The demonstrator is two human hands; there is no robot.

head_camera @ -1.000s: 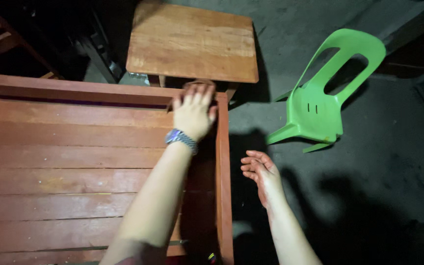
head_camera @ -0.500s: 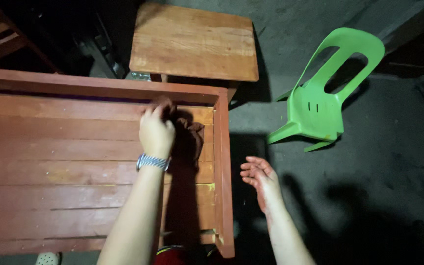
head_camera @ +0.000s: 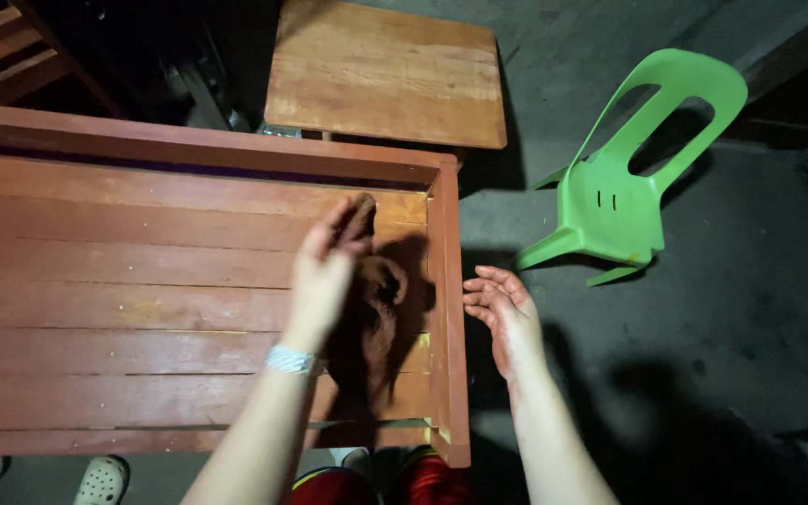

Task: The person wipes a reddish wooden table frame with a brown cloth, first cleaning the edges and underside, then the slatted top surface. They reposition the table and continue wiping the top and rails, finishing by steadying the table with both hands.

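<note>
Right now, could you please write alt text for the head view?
A person's left hand hovers over a red slatted wooden bench, while the right hand is held open beside its edge. Beyond stand a small wooden table and a green plastic chair on dark concrete.

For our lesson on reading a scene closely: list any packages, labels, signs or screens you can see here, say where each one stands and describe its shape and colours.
None in view: no package, label, sign or screen.
What shows instead: the red-brown slatted wooden frame under the left hand, a small wooden table beyond it, and a green plastic chair tipped on the floor to the right.
</note>
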